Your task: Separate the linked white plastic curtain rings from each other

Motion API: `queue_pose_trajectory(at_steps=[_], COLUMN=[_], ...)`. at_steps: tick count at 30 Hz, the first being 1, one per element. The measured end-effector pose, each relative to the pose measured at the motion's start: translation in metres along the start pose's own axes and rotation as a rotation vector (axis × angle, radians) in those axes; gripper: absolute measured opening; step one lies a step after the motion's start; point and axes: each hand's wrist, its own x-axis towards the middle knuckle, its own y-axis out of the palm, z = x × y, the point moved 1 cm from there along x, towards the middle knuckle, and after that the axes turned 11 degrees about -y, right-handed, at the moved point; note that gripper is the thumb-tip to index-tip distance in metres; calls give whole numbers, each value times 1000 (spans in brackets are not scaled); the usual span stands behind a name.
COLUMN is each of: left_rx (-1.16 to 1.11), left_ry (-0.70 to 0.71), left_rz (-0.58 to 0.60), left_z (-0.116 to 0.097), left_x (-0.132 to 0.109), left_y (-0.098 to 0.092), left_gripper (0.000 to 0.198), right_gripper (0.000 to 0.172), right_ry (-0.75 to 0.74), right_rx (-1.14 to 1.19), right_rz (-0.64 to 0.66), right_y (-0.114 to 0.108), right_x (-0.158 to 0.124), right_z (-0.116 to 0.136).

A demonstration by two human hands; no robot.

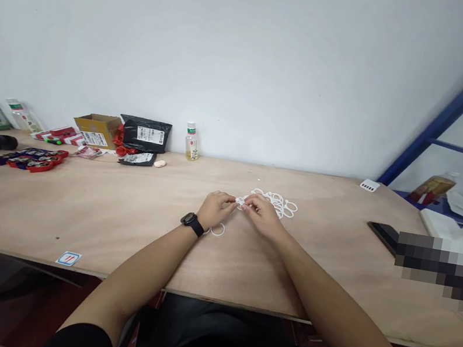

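My left hand [217,209] and my right hand [263,214] meet at the middle of the table, fingertips pinched on a small white plastic ring [240,201]. Fingers cover part of that ring, so its exact shape is hard to see. Behind and beside my right hand lies a loose pile of white rings [288,208]. Another white ring [218,230] rests on the wood just below my left hand, near the black watch [192,223] on that wrist.
Against the wall stand a drink bottle [192,144], a black parcel bag [145,134] and an open cardboard box [97,130]. Red and blue packs [32,158] lie at the left. To the right are a phone [383,235] and a white power strip [369,186].
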Motion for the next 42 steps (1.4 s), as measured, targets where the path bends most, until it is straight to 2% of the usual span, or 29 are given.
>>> queue_pose_trajectory(at_steps=[4,9,16,24,30,33,36,39,42], left_rx=[-42,-102,-111,-142,-146,-125,-69,-68,-147], left_ry=[19,50,70,112,31,52,59,-70,-218], left_rz=[9,20,40,86,34,64,63,-103,-223], left_z=[0,-4,-8,-11,-12,-10,-4,5,14], left_x=[0,-1,-2,-3,-1,1,4,7,10], left_y=[1,-2,-4,-7,-6,-8,-13,-18,-19], left_gripper=[16,17,19,21,21,18,17,20,25], right_gripper=[13,15,26,26,27,26,18,19,24], right_ry=[32,75,145,168,174,155,104,118,163], right_rx=[19,51,204,328,342,258,38,-195,-278], right_rz=[96,132,-7,39,-51,-57,-50,-52,5], right_y=[5,6,4,6,12,12,6,-2,-2], right_x=[-1,-2,-2,-3,-2,-2,-1,-2,-4], right_z=[3,5,4,3,5,6,1,-6,-6])
